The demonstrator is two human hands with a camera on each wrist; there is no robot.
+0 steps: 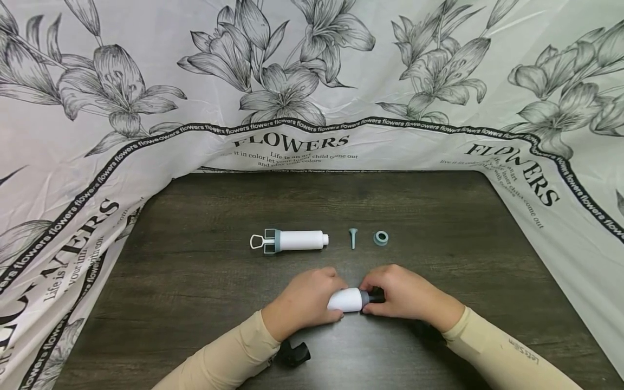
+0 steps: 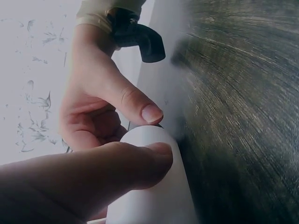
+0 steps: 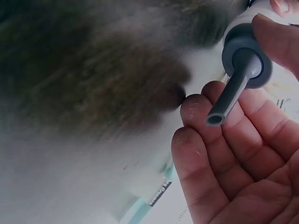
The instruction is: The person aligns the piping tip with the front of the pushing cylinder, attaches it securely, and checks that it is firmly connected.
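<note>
A white cylinder (image 1: pixel 345 300) lies level, low over the dark table, with a grey collar (image 3: pixel 242 50) on its right end. Out of the collar sticks a narrow hollow nozzle (image 3: pixel 229 98), its open tip pointing away from the cylinder. My left hand (image 1: pixel 312 298) grips the cylinder's body, the thumb laid along its near side in the left wrist view. With thumb and fingers my right hand (image 1: pixel 407 294) pinches the grey collar; the other fingers spread behind the nozzle in the right wrist view. The cylinder's left end is hidden by my left hand.
Farther back on the wood-grain table (image 1: pixel 205 206) lies a white plunger tube (image 1: pixel 301 240) with a ring handle. To its right are a small grey-green tapered nozzle (image 1: pixel 353 238) and a grey-green ring (image 1: pixel 381 238). Flower-printed cloth (image 1: pixel 292 70) surrounds the table's back and sides.
</note>
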